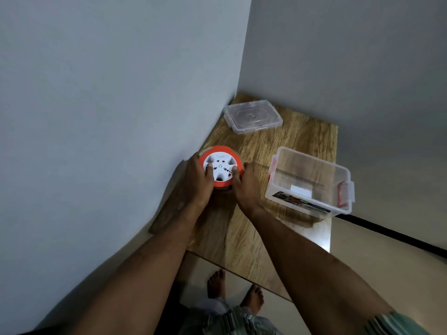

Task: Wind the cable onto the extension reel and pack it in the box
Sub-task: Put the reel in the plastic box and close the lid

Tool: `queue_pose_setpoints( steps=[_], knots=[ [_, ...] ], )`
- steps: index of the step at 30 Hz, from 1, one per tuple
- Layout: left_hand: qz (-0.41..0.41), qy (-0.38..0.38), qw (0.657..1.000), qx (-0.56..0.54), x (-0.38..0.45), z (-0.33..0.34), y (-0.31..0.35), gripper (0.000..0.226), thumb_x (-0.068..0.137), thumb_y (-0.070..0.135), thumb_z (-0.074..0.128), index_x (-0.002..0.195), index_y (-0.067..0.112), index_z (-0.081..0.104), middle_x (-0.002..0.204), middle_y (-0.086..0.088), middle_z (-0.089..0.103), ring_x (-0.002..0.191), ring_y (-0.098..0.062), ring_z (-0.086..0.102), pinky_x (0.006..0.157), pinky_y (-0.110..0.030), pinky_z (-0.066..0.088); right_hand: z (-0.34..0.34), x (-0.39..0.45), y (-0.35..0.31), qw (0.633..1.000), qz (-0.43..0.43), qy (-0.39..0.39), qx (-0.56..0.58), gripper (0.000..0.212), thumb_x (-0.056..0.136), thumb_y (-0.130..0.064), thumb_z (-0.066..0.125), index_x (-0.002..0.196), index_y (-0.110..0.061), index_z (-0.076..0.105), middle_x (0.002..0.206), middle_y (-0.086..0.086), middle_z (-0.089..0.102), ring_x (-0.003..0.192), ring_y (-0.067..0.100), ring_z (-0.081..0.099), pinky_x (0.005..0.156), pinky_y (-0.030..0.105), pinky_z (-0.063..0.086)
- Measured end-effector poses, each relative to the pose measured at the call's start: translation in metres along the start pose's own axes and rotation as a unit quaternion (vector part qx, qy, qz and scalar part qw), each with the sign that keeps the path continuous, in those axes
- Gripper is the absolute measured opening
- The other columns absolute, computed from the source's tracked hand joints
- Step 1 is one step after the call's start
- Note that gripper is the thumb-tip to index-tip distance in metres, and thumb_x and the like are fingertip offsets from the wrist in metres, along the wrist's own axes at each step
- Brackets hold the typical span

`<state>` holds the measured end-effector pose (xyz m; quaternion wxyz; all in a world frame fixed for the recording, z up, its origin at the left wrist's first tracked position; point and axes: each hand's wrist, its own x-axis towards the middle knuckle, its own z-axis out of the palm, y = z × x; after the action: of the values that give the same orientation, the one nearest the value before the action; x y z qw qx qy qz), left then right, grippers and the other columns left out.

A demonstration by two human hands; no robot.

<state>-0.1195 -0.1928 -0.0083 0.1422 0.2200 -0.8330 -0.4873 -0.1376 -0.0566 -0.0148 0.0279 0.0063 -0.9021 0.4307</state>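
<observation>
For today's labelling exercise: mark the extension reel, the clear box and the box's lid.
extension reel (219,166), head view, white socket face
clear box (278,193), head view, near-left wall
lid (252,116), head view, flat top panel

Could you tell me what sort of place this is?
Probably a corner of a home. A wood-grain table stands against plain grey walls, the person stands barefoot, and a clear household storage box lies open there.
</observation>
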Motion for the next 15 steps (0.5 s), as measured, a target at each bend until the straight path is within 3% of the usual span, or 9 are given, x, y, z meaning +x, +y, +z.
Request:
queue_pose_setpoints(
  steps=[3,7,10,15],
  knots=[
    [0.034,-0.001,0.999,-0.002,0.016,0.006,0.032,0.054,0.1,0.04,0.053,0.147,0.017,0.039,0.149,-0.009,0.049,0.131,-0.025,0.052,0.094,-0.026,0.042,-0.023,0.016,-0.012,0.999,-0.006,0.033,0.012,0.047,0.104,-0.054,0.037,0.13,-0.016,0.049,0.127,0.005,0.053,0.105,0.018,0.06,0.089,0.04,0.055],
    [0.078,-0.011,0.996,-0.031,0.026,0.03,0.08,0.051,0.102,0.032,0.053,0.146,0.011,0.041,0.15,-0.012,0.049,0.134,-0.027,0.051,0.105,-0.032,0.045,-0.063,0.037,-0.015,0.997,-0.008,0.079,0.015,0.046,0.105,-0.05,0.036,0.127,-0.013,0.05,0.124,0.008,0.052,0.102,0.024,0.063,0.086,0.04,0.054],
    [0.093,-0.035,0.994,-0.049,0.023,0.056,0.112,0.051,0.103,0.027,0.052,0.149,0.008,0.038,0.151,-0.015,0.047,0.135,-0.03,0.049,0.11,-0.038,0.044,-0.097,0.05,-0.004,0.994,0.006,0.113,-0.002,0.045,0.106,-0.048,0.037,0.127,-0.011,0.051,0.125,0.01,0.053,0.104,0.028,0.063,0.081,0.034,0.049],
    [0.127,-0.079,0.986,-0.078,0.0,0.103,0.148,0.046,0.105,0.014,0.047,0.149,0.007,0.037,0.15,-0.016,0.046,0.137,-0.029,0.048,0.11,-0.045,0.048,-0.148,0.059,0.032,0.988,0.045,0.148,-0.028,0.041,0.106,-0.044,0.038,0.126,-0.01,0.052,0.126,0.012,0.052,0.105,0.034,0.061,0.079,0.036,0.045]
  ],
)
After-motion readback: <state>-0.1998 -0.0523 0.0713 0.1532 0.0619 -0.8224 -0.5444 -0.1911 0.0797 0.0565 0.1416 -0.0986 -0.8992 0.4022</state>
